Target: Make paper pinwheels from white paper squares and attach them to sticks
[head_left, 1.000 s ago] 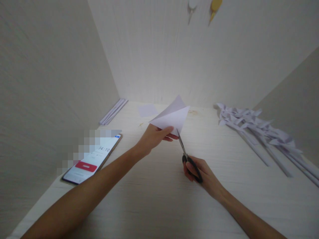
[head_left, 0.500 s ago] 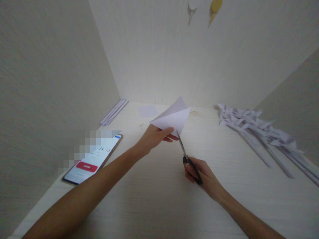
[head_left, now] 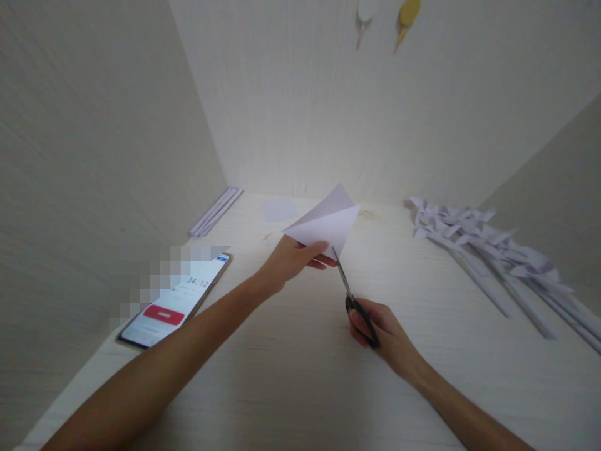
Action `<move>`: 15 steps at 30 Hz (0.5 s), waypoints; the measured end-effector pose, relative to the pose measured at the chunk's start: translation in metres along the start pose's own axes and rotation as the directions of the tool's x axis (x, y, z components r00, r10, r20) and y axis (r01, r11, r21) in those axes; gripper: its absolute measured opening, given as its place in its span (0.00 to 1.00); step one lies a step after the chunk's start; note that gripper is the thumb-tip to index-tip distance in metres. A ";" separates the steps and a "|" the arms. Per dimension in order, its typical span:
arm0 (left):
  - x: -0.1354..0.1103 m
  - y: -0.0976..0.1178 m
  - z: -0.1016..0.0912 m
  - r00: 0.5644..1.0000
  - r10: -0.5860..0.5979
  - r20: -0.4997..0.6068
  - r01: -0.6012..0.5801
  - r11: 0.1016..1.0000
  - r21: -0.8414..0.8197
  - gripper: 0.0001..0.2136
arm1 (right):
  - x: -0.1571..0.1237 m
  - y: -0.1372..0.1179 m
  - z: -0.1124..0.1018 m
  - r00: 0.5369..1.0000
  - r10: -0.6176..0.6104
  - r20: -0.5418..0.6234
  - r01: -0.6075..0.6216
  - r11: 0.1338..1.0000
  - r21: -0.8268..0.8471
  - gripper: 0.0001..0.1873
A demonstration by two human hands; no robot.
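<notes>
Our left hand [head_left: 303, 255] pinches a folded sheet of white paper [head_left: 326, 230] above the middle of the counter [head_left: 291, 382], thumb pressed along its lower edge, fingers curled underneath. The sheet tilts upward, one flap lying across the other, its far corner pointing toward the back wall [head_left: 291, 106]. At right, our right hand [head_left: 375, 326] is closed around the black handles of a pair of scissors [head_left: 348, 290], fingers wrapped about the loops. The metal blades point up and away from us, their tip over the paper's lower corner, just beside our left fingertips; whether the paper sits between the blades, we cannot tell.

Beyond the folded sheet, a flat paper square [head_left: 280, 210] lies near the wall. To the left, we see a bundle of rolled paper sticks [head_left: 216, 213] beside the side wall [head_left: 94, 125]. Nearer to us lies a smartphone [head_left: 173, 300], its lit screen showing the digits 34:12 and a red button, its upper left blurred into blocks; our left forearm passes just beside it. On the far right, white paper pinwheels [head_left: 488, 235] lie overlapping in a row, their sticks angled toward us. High on the back wall hang a white hook [head_left: 365, 11] and a yellow hook [head_left: 409, 12].
</notes>
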State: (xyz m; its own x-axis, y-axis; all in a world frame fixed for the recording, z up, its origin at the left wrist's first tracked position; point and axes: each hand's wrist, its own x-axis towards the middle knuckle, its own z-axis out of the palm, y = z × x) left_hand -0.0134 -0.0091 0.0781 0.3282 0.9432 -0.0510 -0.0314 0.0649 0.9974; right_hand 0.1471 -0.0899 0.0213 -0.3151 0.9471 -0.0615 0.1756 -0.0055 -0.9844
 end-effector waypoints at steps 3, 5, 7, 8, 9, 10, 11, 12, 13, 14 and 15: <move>0.000 0.000 0.000 1.000 -0.005 -0.001 0.005 1.000 -0.006 0.10 | 0.000 0.000 0.000 1.000 0.003 0.005 -0.003 1.000 0.001 0.17; 0.000 0.000 0.000 1.000 -0.006 0.000 0.006 1.000 -0.011 0.10 | 0.000 -0.001 0.000 1.000 0.003 0.007 -0.003 1.000 -0.003 0.17; 0.000 0.000 0.000 1.000 -0.009 0.006 0.009 1.000 -0.017 0.09 | 0.000 -0.001 0.000 1.000 -0.001 0.007 0.001 1.000 -0.017 0.17; 0.000 -0.001 0.000 1.000 -0.011 0.013 0.011 1.000 -0.019 0.09 | 0.000 -0.002 0.000 1.000 -0.006 0.005 0.006 1.000 -0.025 0.17; 0.000 -0.002 0.000 1.000 -0.013 0.024 0.013 1.000 -0.021 0.09 | 0.000 -0.002 0.000 1.000 -0.012 0.005 0.012 0.999 -0.031 0.17; 0.000 -0.002 0.000 0.999 -0.016 0.037 0.016 1.000 -0.020 0.09 | 0.000 -0.002 0.000 1.000 -0.019 0.005 0.019 0.999 -0.034 0.17; 0.000 -0.003 0.001 0.999 -0.019 0.051 0.020 1.000 -0.018 0.09 | 0.000 -0.003 0.000 1.000 -0.023 0.004 0.023 0.999 -0.034 0.18; -0.001 -0.004 0.001 0.998 -0.022 0.062 0.023 1.000 -0.016 0.09 | 0.001 -0.003 0.000 1.000 -0.027 0.005 0.027 0.999 -0.031 0.18; -0.001 -0.005 0.002 0.997 -0.027 0.070 0.028 1.000 -0.013 0.09 | 0.001 -0.003 0.000 0.999 -0.032 0.006 0.032 0.999 -0.027 0.17; -0.001 -0.006 0.003 0.997 -0.033 0.076 0.034 0.999 -0.010 0.09 | 0.001 -0.003 0.000 0.999 -0.037 0.006 0.037 0.999 -0.022 0.17; -0.002 -0.006 0.003 0.996 -0.039 0.081 0.040 0.999 -0.007 0.09 | 0.001 -0.003 0.000 0.999 -0.043 0.007 0.043 0.999 -0.016 0.17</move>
State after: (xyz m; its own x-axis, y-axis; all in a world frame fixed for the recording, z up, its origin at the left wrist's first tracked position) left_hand -0.0105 -0.0120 0.0722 0.4044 0.9105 -0.0859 -0.0251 0.1049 0.9942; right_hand 0.1462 -0.0892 0.0242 -0.3292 0.9440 -0.0207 0.1773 0.0403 -0.9833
